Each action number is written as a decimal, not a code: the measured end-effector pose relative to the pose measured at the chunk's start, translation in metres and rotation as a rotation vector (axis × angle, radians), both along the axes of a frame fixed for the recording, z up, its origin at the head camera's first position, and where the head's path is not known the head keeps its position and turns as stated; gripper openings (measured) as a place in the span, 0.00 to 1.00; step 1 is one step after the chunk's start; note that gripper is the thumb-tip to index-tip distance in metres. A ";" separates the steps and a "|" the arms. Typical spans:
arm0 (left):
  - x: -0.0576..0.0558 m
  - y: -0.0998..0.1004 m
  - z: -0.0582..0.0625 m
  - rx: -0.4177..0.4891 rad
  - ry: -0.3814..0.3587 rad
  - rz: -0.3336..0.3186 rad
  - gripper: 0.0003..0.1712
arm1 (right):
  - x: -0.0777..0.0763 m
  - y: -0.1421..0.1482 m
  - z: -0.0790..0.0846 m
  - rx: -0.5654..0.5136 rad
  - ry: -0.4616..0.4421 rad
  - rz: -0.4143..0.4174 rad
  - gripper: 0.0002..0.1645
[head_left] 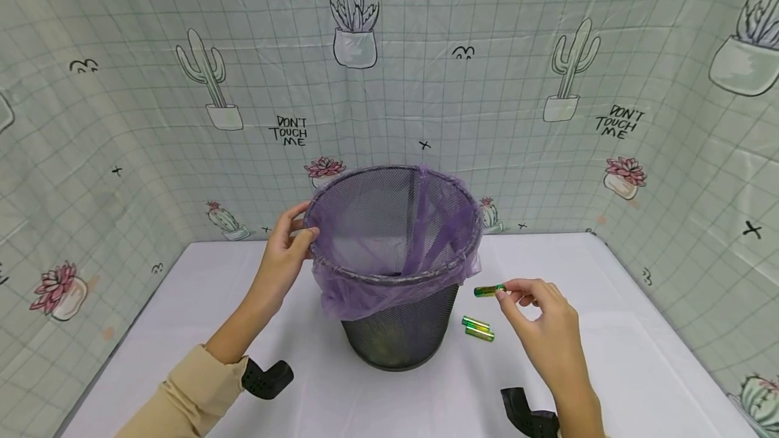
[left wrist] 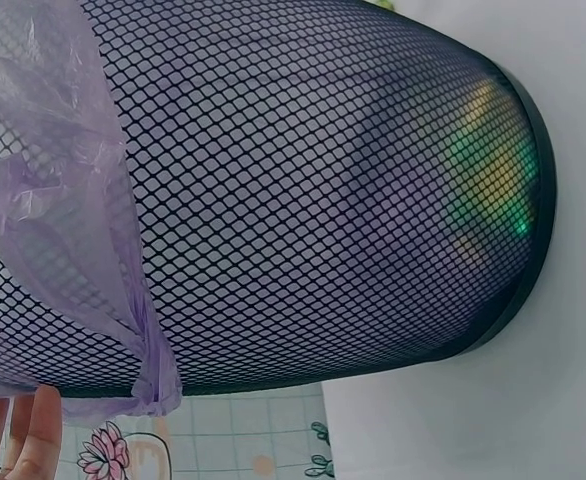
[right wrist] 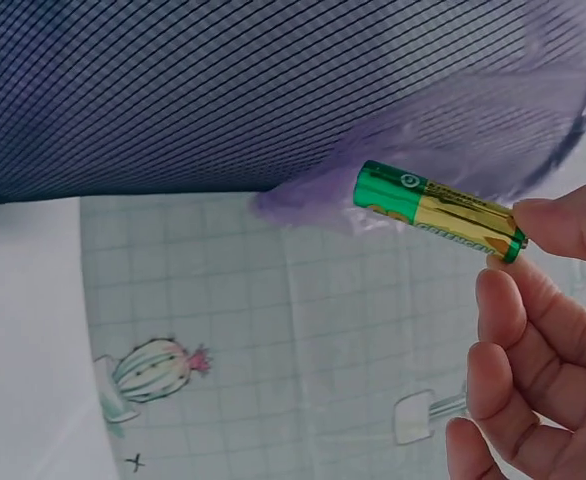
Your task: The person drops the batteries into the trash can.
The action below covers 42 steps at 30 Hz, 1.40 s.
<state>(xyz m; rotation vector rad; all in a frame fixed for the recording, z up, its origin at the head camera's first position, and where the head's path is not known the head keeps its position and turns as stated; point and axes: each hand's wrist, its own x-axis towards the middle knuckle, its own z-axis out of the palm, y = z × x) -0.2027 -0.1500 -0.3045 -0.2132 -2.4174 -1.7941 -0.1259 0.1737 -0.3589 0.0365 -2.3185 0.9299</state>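
A black wire-mesh wastebasket [head_left: 398,340] stands upright on the table, lined with a thin purple plastic bag [head_left: 368,295] folded over its rim. My left hand [head_left: 287,243] grips the rim at its left side, thumb over the edge and fingers outside. To the right of the basket, my right hand [head_left: 544,323] pinches one end of a green and gold battery [right wrist: 438,212] between thumb and forefinger. Two more such batteries [head_left: 479,334] lie side by side on the table below it. Through the mesh, blurred green and yellow shapes [left wrist: 493,165] show low in the basket.
A white table surface [head_left: 201,316] carries everything. Behind and on both sides hangs a pale gridded cloth [head_left: 389,107] printed with cacti and lettering. Black curved pieces [head_left: 268,379] sit at both wrists.
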 end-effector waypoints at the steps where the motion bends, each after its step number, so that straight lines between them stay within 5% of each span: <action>1: 0.000 0.000 0.000 -0.002 -0.001 0.000 0.29 | 0.002 -0.001 0.002 -0.005 0.013 0.003 0.05; 14: 0.001 -0.001 0.000 -0.004 0.002 -0.002 0.29 | 0.012 0.001 0.042 0.003 0.180 0.157 0.08; 31: 0.000 -0.001 0.000 -0.009 0.003 -0.007 0.29 | 0.006 -0.003 0.102 0.158 0.221 0.357 0.08; 42: -0.001 -0.001 0.000 -0.009 0.003 -0.011 0.29 | -0.008 -0.017 0.125 0.277 0.136 0.411 0.05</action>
